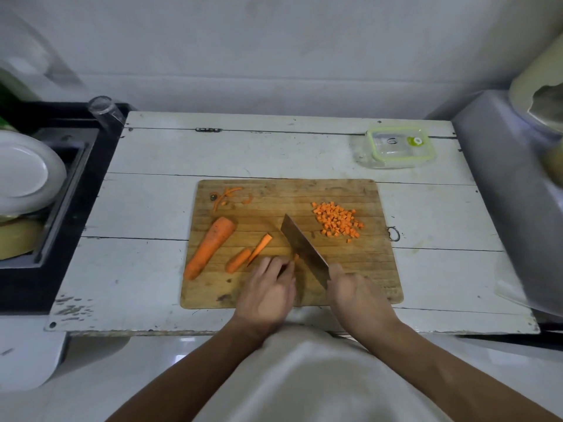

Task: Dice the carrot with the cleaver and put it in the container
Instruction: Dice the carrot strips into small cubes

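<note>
On the wooden cutting board (350,269) lies a large carrot piece (210,248) at the left, with two cut strips (248,254) beside it. A pile of diced carrot (336,222) sits at the board's right. My right hand (355,295) grips the cleaver (301,248) by its handle, blade edge down on the board. My left hand (269,292) pinches a small carrot piece (296,257) against the blade's left side; most of that piece is hidden by my fingers. The clear container (397,147) with a green rim stands at the table's back right.
The board rests on a white plank table (146,208). Carrot peel scraps (227,196) lie at the board's back left. A sink with white plates (24,175) and a glass (105,112) stand at the left. A grey metal object (511,190) borders the table's right.
</note>
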`<action>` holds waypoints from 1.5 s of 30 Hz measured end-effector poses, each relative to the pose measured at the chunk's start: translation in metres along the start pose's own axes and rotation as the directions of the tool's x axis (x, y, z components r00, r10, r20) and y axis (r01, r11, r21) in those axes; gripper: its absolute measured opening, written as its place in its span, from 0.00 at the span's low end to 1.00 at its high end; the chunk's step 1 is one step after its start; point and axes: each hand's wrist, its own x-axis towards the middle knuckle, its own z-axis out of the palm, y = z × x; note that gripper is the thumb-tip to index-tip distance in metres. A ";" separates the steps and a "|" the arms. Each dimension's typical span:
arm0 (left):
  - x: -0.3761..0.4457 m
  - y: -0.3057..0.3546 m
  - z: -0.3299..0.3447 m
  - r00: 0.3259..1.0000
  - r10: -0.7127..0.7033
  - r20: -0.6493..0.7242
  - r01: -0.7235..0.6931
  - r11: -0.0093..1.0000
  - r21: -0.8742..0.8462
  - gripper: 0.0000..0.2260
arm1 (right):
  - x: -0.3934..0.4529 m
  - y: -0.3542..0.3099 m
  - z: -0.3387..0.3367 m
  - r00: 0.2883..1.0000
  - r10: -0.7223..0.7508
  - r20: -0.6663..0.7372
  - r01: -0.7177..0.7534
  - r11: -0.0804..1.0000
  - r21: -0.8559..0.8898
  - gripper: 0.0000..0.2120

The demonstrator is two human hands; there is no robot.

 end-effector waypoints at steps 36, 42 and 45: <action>-0.002 -0.027 -0.027 0.980 -0.127 -0.153 0.158 0.964 0.215 0.13 | 0.017 0.028 -0.012 0.999 0.038 0.012 -0.039 0.997 0.062 0.06; 0.006 -0.026 -0.029 0.978 -0.150 -0.146 0.181 0.957 0.229 0.15 | 0.032 -0.007 -0.005 0.999 0.034 -0.003 -0.033 0.982 0.188 0.08; 0.010 -0.025 -0.027 0.984 -0.132 -0.123 0.158 0.958 0.239 0.14 | 0.036 -0.004 -0.004 0.994 0.105 -0.034 -0.096 0.974 0.206 0.08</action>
